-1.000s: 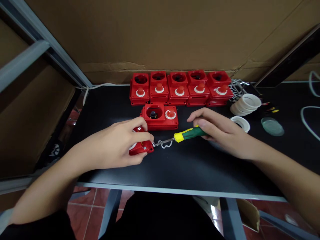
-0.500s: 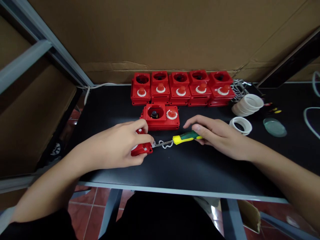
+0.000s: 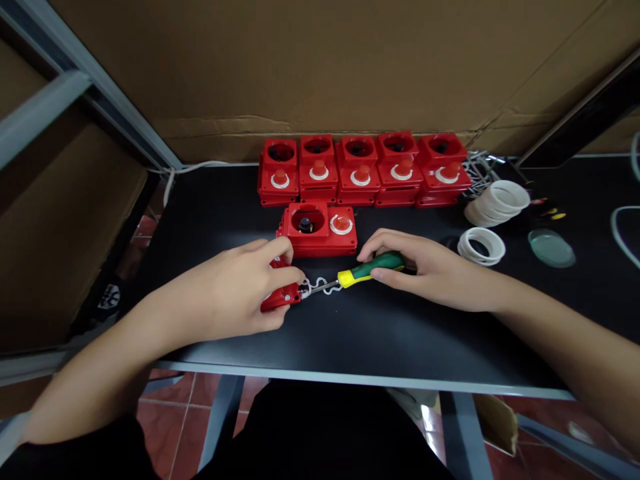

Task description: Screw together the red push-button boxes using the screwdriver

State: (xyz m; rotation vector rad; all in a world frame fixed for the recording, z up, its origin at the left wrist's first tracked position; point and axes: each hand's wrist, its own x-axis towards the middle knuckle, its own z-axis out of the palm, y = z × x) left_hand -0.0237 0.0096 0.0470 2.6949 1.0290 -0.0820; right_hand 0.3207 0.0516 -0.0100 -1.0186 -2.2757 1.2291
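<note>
My left hand (image 3: 235, 293) is closed around a small red box (image 3: 280, 297) standing on its edge on the black table (image 3: 380, 333). My right hand (image 3: 425, 267) grips the green and yellow handle of a screwdriver (image 3: 365, 270). The metal tip of the screwdriver touches the right side of the held red box. A short white curled wire (image 3: 323, 288) lies on the table under the shaft. Just behind it sits another red box (image 3: 320, 230) with a round hole and a red button.
A row of several red button boxes (image 3: 363, 170) lines the back by the cardboard wall. White rings (image 3: 495, 203) are stacked at the right, one white ring (image 3: 481, 245) lies flat, and a clear disc (image 3: 551, 248) rests beyond. Metal frame bars (image 3: 60, 87) stand at the left.
My right hand and the screwdriver have slid left, bringing the tip up against the held red box. My left hand has kept its grip in place.
</note>
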